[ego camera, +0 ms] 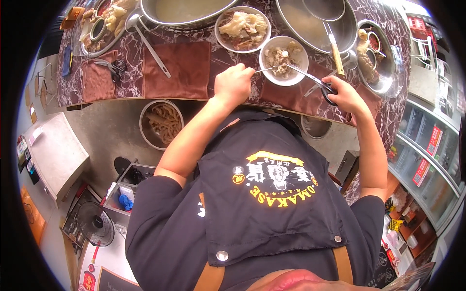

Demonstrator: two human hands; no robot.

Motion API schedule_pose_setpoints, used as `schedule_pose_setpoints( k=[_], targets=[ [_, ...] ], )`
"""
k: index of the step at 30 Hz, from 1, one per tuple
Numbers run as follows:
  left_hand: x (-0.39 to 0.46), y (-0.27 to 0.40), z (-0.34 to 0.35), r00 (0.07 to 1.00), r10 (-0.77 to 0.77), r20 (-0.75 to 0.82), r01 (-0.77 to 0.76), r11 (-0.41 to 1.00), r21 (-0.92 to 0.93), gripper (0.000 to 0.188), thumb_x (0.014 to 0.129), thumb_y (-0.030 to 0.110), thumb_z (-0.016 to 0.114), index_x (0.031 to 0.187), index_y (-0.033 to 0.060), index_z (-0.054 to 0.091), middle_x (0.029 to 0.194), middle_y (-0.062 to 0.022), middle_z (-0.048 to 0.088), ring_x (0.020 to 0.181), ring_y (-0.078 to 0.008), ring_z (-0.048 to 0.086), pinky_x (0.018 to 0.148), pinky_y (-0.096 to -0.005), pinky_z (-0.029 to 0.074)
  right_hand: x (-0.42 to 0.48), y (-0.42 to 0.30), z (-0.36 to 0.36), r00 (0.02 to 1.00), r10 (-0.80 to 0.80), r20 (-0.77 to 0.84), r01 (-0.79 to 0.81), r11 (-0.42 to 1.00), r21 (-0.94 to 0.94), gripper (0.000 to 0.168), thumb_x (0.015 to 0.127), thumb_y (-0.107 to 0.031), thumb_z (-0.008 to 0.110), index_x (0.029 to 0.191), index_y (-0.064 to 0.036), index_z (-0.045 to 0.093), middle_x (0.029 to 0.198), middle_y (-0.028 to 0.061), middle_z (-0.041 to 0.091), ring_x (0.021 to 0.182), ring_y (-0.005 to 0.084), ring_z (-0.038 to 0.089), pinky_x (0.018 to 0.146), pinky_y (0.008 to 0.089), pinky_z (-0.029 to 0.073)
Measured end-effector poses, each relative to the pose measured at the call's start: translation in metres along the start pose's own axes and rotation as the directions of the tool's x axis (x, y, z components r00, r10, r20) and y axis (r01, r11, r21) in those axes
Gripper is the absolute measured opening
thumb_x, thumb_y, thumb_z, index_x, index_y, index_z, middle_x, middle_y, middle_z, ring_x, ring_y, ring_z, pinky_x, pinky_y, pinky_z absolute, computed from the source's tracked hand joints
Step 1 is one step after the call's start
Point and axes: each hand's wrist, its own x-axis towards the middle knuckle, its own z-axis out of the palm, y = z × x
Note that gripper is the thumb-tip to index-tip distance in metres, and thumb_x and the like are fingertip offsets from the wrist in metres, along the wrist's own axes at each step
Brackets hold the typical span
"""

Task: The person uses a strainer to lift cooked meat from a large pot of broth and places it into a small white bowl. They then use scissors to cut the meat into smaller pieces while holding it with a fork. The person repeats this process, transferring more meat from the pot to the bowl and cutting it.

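A white bowl (267, 74) with pieces of cooked meat (282, 60) stands near the counter's front edge. My left hand (235, 83), left of this bowl, grips a thin metal utensil (263, 70) that reaches into the meat; its exact kind is hidden by the fist. From the right, my right hand (344, 94) holds black-handled scissors (316, 80), their blades over the meat; whether the blades are fully closed cannot be told. Just behind, a second white bowl (218, 34) is heaped with larger pale and reddish meat pieces.
Two big metal pots (189, 24) (309, 43) of cloudy liquid stand behind, a wooden-handled fork (336, 54) at the right one. Brown cloths (178, 72), a ladle (154, 54) and spare scissors (114, 69) lie leftward. Meat platters (76, 36) (389, 72) flank them. A bucket (142, 127) stands below.
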Motion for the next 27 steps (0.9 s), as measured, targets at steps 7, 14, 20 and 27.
schedule_pose_setpoints(
  k=[7,14,20,27],
  targets=[
    [0.001,-0.028,-0.010,0.955,-0.190,0.229,0.209,0.976,-0.062,0.020,0.089,0.018,0.056,0.099,0.0137,0.073,0.094,-0.0104,0.072,0.089,-0.0299,0.068,0.078,-0.0431,0.055,-0.016,0.012,0.020,0.998,-0.023,0.050,0.011,0.974,0.227,0.047,0.084,0.009,0.055,0.129,-0.003,0.049,0.091,0.0063,0.065,0.087,0.0130,0.067,0.076,0.0267,0.052],
    [0.032,-0.028,-0.008,0.959,-0.060,0.278,0.063,0.998,-0.003,0.024,0.090,0.019,0.054,0.104,0.0152,0.073,0.097,-0.0090,0.072,0.092,-0.0295,0.068,0.080,-0.0413,0.055,0.019,-0.014,0.027,0.995,-0.072,0.074,0.065,0.993,0.098,0.049,0.080,-0.006,0.064,0.127,-0.004,0.049,0.094,0.0093,0.068,0.085,0.0149,0.064,0.076,0.0304,0.052],
    [0.035,-0.012,0.007,0.973,0.007,0.230,-0.003,1.000,-0.017,0.021,0.086,0.017,0.053,0.094,0.0140,0.072,0.088,-0.0092,0.069,0.086,-0.0286,0.068,0.074,-0.0413,0.055,0.024,-0.010,0.045,0.998,-0.067,-0.015,0.064,0.987,-0.147,0.059,0.080,-0.020,0.073,0.132,-0.006,0.048,0.094,0.0125,0.064,0.087,0.0223,0.063,0.079,0.0339,0.050],
    [0.027,0.000,0.019,0.977,0.016,0.214,-0.032,0.997,0.076,0.018,0.086,0.015,0.054,0.091,0.0160,0.071,0.082,-0.0056,0.065,0.080,-0.0266,0.067,0.068,-0.0398,0.054,0.031,-0.002,0.078,0.985,-0.075,-0.156,0.067,0.996,-0.055,0.058,0.078,-0.019,0.069,0.133,-0.006,0.052,0.094,0.0182,0.068,0.086,0.0285,0.068,0.079,0.0382,0.053]
  ],
)
